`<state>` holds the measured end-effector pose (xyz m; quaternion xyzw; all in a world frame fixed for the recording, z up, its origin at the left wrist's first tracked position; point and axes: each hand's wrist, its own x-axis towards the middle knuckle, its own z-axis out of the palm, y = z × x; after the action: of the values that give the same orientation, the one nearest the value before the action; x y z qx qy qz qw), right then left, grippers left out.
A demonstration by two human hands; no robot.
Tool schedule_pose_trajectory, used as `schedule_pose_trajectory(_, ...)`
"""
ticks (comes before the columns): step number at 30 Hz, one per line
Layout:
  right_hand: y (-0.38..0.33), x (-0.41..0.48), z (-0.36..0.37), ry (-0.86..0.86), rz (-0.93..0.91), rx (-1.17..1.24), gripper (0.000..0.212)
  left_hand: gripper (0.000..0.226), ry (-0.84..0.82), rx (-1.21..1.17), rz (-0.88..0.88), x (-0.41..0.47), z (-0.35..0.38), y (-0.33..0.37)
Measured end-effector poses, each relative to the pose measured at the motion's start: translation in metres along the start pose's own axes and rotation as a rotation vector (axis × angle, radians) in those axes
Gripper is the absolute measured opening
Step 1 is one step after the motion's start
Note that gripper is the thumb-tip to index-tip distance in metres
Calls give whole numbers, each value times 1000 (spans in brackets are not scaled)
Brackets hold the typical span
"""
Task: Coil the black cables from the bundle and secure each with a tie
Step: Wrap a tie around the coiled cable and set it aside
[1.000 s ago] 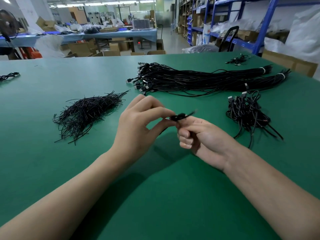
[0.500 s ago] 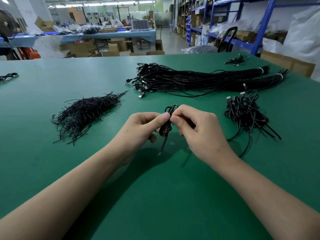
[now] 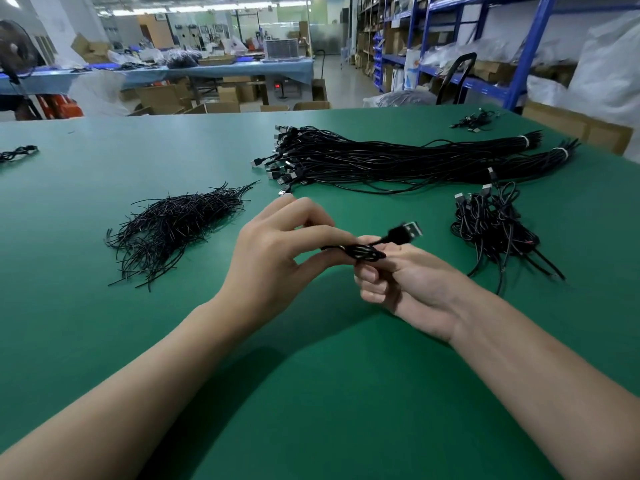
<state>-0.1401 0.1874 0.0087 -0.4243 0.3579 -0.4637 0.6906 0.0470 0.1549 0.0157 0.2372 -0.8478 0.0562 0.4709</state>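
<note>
The person holds a small coiled cable (image 3: pixel 367 252) in the air above the green table (image 3: pixel 311 393), just in front of the body, with both hands closed on it and nearly touching. The left hand (image 3: pixel 277 258) pinches the coil's left end between thumb and forefinger, while the right hand (image 3: pixel 408 289) cups it from below with its fingers curled round it. The coil's long axis runs left to right between the hands, and its USB plug (image 3: pixel 408 232) sticks out past the right hand, pointing right and slightly away. Whether a tie is already twisted round it is too small to tell. The loose ties (image 3: pixel 173 230) lie to the left, nearer the left hand; the heap of finished coils (image 3: pixel 495 230) lies to the right, nearer the right hand, and the uncoiled bundle (image 3: pixel 398 161) lies beyond both
</note>
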Motion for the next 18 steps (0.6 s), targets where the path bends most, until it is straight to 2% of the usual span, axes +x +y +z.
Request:
schedule_pose_trajectory(3,1,2,0,86,-167,-153,10,12,15,-241,-306,-1,2,4)
schedule_pose_trajectory(6,1,5,-1,218,-354,-379,16,34,99,-454,-685,0,3,5)
schedule_pose_trajectory(9,2,3,-1,339,-537,-726,21,48,-137,-590,-919,0,4,5)
schedule_pose_trajectory(10,2,2,-1,353,-593,-835,22,48,-216,-647,-966,-1,5,5)
schedule_pose_trajectory(12,3,0,3,343,-666,-982,21,45,-269,-760,-1005,-4,6,6)
schedule_pose_trajectory(15,2,-1,4,323,-685,-1054,21,35,-246,-810,-985,-3,5,6)
schedule_pose_trajectory(18,1,1,3,304,-564,-973,23,31,-146,-698,-883,-2,5,6)
